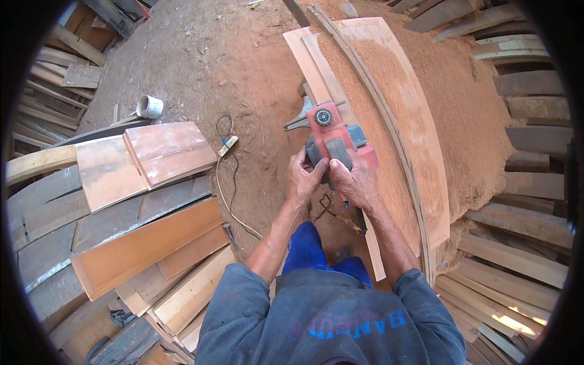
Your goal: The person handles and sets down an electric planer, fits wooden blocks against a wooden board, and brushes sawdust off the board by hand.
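In front of my body I hold a red and black electric hand planer [324, 126] with a round dial at its far end. A grey metal bracket [297, 123] sticks out from its left side. My left hand [303, 174] is closed around the planer's left side. The fingers of my right hand [355, 176] wrap its near right part, thumb pressing on top. Part of the planer overlaps the left edge of a wide wooden panel [429, 176]; whether it touches the wood I cannot tell. Sawdust and shavings [365, 91] lie on the panel.
A long narrow batten [389, 125] lies lengthwise over the panel. To the left are stacked boards [161, 152], a white extension socket [228, 146] with a cord, and a white bucket [149, 107]. Many planks [535, 143] line the right side beside heaped shavings [471, 121].
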Motion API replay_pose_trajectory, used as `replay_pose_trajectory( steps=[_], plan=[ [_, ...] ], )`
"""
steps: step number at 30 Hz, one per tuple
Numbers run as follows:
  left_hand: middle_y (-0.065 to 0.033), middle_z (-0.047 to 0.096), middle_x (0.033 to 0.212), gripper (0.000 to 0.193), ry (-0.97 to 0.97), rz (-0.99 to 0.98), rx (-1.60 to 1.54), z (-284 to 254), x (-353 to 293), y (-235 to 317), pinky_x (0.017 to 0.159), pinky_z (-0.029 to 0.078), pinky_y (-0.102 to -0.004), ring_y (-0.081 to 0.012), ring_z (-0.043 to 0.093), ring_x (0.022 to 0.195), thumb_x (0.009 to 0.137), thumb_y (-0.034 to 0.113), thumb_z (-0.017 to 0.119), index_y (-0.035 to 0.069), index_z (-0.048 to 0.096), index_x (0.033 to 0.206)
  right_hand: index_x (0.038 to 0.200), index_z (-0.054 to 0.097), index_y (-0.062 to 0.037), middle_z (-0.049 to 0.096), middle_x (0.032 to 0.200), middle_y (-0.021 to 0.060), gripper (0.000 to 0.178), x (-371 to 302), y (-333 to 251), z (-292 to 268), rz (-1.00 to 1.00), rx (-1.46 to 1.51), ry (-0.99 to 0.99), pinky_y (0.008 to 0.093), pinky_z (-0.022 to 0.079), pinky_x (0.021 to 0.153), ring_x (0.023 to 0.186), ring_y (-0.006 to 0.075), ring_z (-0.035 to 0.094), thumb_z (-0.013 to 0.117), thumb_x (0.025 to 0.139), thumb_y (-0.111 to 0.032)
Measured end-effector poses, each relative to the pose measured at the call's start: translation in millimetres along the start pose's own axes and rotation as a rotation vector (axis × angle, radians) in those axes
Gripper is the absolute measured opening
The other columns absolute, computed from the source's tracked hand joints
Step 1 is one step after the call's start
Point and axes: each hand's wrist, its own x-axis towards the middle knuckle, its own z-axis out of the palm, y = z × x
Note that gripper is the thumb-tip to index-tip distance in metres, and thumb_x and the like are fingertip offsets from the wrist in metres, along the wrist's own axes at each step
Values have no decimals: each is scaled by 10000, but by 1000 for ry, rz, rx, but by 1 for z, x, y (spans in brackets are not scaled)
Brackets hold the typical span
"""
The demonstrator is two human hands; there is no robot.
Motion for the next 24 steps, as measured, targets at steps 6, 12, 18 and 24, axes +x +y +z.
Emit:
replay_pose_trajectory(
  steps=[6,12,18,24],
  plan=[
    [-140,607,1118,608,6,35,-46,-17,42,-2,859,554,-336,-210,673,991,858,290,819,6,606,1351,1070,635,49,695,918,254,658,41,-16,8,0,32,-20,449,530,791,897,367,704,616,932,-595],
    [-137,649,1100,564,9,40,45,-28,87,19,851,556,-319,-189,681,967,873,275,803,-15,621,1321,1048,629,54,683,903,267,614,85,-40,8,-58,-11,13,451,527,778,880,387,697,610,943,-551],
    [-78,731,987,437,-60,112,-35,-41,136,56,763,549,-293,-135,676,849,910,237,760,-17,652,1249,1004,637,59,662,801,239,586,133,-70,13,-55,-4,29,454,526,709,776,341,693,599,954,-523],
    [-35,727,965,385,-65,44,-21,-65,194,70,693,528,-272,-93,646,800,918,245,759,-2,675,1201,959,627,82,647,756,232,593,190,-101,21,-99,-29,56,451,521,685,744,323,686,574,964,-508]
  ],
)
